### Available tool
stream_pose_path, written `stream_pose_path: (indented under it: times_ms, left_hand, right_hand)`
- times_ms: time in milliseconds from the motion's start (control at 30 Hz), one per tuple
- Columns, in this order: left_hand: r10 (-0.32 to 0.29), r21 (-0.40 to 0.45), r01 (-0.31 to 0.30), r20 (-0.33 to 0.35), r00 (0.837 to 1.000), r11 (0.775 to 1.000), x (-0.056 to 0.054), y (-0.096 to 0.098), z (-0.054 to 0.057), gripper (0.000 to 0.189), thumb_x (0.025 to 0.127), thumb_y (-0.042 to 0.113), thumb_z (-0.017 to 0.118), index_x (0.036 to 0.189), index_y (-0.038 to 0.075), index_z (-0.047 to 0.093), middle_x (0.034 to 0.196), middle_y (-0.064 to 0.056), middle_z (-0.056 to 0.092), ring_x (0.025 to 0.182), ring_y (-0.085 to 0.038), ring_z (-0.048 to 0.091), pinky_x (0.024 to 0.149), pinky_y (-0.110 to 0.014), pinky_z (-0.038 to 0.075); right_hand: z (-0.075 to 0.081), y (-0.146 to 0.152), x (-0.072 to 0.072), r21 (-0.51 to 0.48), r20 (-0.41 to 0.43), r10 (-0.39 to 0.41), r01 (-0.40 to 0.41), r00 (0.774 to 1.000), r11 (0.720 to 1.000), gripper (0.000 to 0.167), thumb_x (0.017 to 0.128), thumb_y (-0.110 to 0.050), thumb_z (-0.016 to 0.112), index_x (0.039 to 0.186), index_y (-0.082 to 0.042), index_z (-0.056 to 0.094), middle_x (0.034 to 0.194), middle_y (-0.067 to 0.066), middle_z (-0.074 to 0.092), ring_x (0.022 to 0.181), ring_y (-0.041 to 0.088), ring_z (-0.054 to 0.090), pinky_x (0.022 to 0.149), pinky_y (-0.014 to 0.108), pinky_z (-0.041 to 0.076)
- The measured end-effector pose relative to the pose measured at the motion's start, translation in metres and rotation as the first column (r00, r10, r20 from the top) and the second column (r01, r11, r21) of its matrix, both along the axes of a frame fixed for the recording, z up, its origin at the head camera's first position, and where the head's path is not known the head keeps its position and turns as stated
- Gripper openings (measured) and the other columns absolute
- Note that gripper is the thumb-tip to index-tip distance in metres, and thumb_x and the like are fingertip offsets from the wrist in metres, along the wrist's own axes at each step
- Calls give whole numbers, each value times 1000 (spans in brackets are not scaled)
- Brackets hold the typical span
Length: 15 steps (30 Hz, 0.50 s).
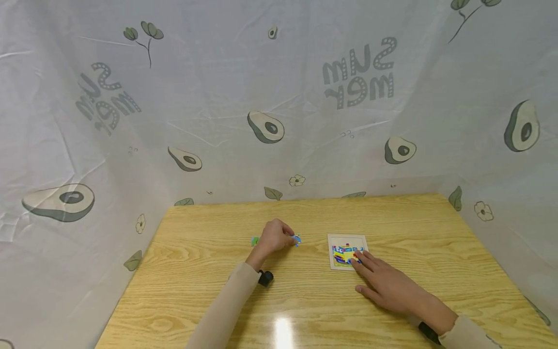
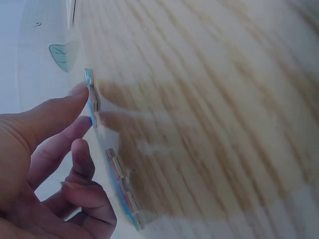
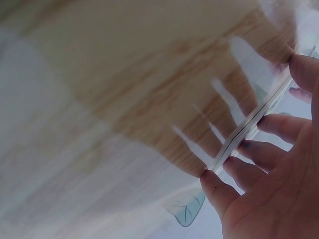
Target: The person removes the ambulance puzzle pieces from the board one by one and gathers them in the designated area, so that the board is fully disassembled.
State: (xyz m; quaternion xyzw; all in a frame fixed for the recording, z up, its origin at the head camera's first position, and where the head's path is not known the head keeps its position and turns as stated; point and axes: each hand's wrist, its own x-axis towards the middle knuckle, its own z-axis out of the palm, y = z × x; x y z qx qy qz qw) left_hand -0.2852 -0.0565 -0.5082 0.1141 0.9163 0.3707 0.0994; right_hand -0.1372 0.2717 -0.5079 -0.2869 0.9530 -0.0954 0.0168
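My left hand (image 1: 275,237) pinches a small blue jigsaw piece (image 1: 297,240) between thumb and fingers, just above or on the table; the left wrist view shows this piece (image 2: 93,104) edge-on. Left of that hand, a green bit of another jigsaw piece (image 1: 255,240) peeks out, mostly covered by the hand. A square jigsaw board (image 1: 333,239) with a pale frame lies flat to the right, partly filled with a yellow vehicle picture. Across its right lower side, my right hand (image 1: 388,283) rests with spread, fairly straight fingers; its thumb (image 3: 304,72) touches the table beside the board.
The wood-grain table (image 1: 209,223) spreads around both hands. Pale cloth (image 1: 226,160) printed with avocados hangs behind it and along both sides. Dark bands (image 1: 265,277) sit at the wrists.
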Motion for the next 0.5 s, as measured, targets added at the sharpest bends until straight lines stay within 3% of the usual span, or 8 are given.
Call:
stream_pose_path:
  times_ms: [167, 500]
  left_hand:
    - [-14, -38, 14, -12, 1000, 999, 0, 1, 2, 17, 85, 17, 89, 99, 9, 85, 98, -5, 79, 88, -18, 65, 73, -31, 54]
    - [-8, -25, 8, 0, 1000, 1000, 1, 1, 2, 20, 86, 17, 88, 103, 9, 84, 98, -6, 77, 87, -18, 65, 75, -33, 55]
  right_hand:
    - [-1, 0, 0, -7, 8, -2, 2, 1000, 1000, 64, 109, -48, 53, 156, -5, 49, 165, 23, 42, 151, 45, 43, 117, 59, 42]
    - [-1, 1, -1, -12, 8, 3, -3, 1000, 1000, 63, 109, -47, 53, 156, -5, 50, 165, 23, 42, 151, 45, 43, 117, 59, 42]
